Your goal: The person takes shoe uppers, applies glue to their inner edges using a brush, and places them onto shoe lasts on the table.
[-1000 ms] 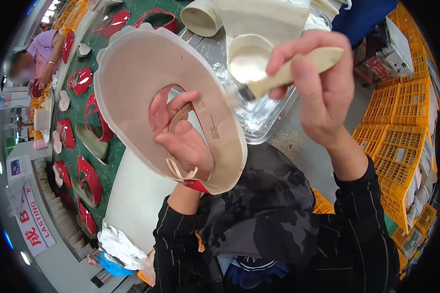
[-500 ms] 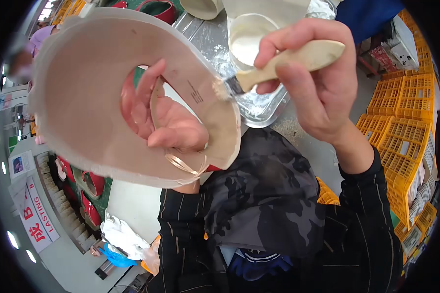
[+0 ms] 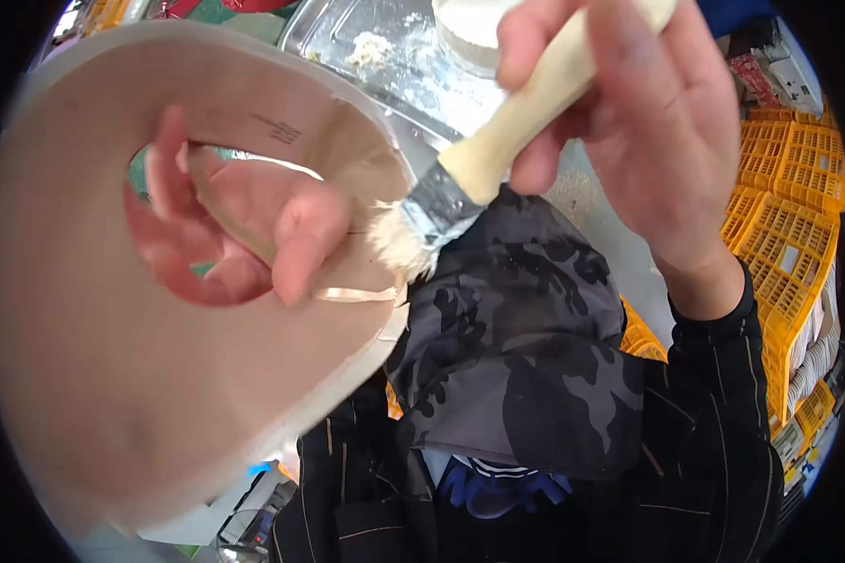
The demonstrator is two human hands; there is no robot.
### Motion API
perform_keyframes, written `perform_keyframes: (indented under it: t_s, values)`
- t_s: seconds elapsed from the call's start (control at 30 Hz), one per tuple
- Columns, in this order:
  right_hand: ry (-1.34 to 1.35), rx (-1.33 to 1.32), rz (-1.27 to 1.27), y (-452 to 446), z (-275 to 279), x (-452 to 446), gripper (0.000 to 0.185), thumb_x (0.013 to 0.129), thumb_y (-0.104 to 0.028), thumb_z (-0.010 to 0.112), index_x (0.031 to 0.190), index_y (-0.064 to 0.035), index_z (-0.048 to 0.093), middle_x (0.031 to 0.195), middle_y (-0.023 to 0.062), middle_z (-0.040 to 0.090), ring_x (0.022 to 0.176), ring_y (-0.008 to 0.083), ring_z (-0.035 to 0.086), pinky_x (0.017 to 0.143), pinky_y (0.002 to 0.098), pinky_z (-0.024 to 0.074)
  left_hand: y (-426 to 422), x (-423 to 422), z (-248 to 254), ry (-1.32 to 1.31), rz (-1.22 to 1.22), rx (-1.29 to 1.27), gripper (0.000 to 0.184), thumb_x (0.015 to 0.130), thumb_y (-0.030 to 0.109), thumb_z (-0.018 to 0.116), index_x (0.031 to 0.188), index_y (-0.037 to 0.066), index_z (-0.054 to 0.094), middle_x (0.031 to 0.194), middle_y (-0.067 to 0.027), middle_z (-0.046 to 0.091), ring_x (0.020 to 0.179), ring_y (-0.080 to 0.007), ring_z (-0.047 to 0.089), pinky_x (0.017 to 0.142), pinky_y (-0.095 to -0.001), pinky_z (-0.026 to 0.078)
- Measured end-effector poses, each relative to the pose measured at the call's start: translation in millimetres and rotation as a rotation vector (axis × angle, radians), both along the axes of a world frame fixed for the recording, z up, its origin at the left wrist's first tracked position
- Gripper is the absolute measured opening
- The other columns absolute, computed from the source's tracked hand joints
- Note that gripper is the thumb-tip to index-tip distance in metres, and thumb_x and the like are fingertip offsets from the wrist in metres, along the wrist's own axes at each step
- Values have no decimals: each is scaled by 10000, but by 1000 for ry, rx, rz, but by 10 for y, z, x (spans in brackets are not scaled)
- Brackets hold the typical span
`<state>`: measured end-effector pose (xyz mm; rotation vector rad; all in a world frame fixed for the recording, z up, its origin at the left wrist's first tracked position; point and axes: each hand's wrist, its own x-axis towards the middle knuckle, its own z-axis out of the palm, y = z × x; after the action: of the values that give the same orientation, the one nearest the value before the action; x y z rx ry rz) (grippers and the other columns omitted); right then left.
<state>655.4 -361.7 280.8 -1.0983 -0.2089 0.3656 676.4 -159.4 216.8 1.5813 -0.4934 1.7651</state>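
A shoe upper (image 3: pixel 66 366) with a pinkish-beige lining and a pale rough edge fills the left side, its underside facing me. My left hand (image 3: pixel 282 211) passes through the foot opening and holds the upper, with fingers and thumb curled around the opening's edge. A thin peach-coloured lace or ribbon (image 3: pixel 357 295) lies near the thumb. In my right hand (image 3: pixel 671 141) is a flat wooden-handled brush (image 3: pixel 516 122), gripped by its handle. Its pale, clumped bristles are at the upper's right edge, apparently touching it.
Behind my right hand, a white-coated pot (image 3: pixel 469 36) stands in a metal tray (image 3: pixel 299 36) smeared with white residue. Stacked yellow crates (image 3: pixel 784 225) line the right side. A camouflage apron or cloth (image 3: pixel 535 366) covers my front.
The shoe upper has come closer and turned, shifting left and down with my left hand. The brush has moved down along its right edge and now points downward to the left.
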Motion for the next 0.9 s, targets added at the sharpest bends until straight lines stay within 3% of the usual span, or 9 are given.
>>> perform_keyframes:
  t_s: [0.2,0.57,0.7,0.83,0.9]
  values:
    - [-72,76,25,-4,-77,-53,217,928,-153,484,1036,-13,358,841,139,582,616,126,593,509,205,501,10,7,100,-152,38,66,650,914,581,190,1222,22,316,1208,-216,428,888,-353,580,723,-425,506]
    - [-487,-108,6,223,-455,120,213,923,-152,503,999,-4,371,821,121,583,580,115,591,486,201,501,140,3,186,-287,100,103,629,922,566,162,1202,24,314,1126,-254,462,795,-358,596,613,-405,517]
    - [-385,-5,-11,185,-395,95,213,921,-152,510,985,0,376,814,115,584,566,111,590,478,200,501,179,9,179,-328,123,132,622,925,561,152,1195,24,314,1096,-268,474,762,-360,602,573,-398,521]
    - [-65,251,-28,179,-200,10,204,912,-132,523,976,1,382,813,110,586,562,101,587,477,195,500,184,37,214,-372,134,141,615,928,556,142,1188,25,313,1066,-281,486,728,-362,608,532,-390,525]
    - [14,229,29,187,-182,-16,196,896,-97,539,979,-5,388,822,109,589,575,90,582,492,190,500,191,59,218,-410,146,147,612,929,553,137,1184,25,313,1051,-288,493,711,-363,611,512,-387,527]
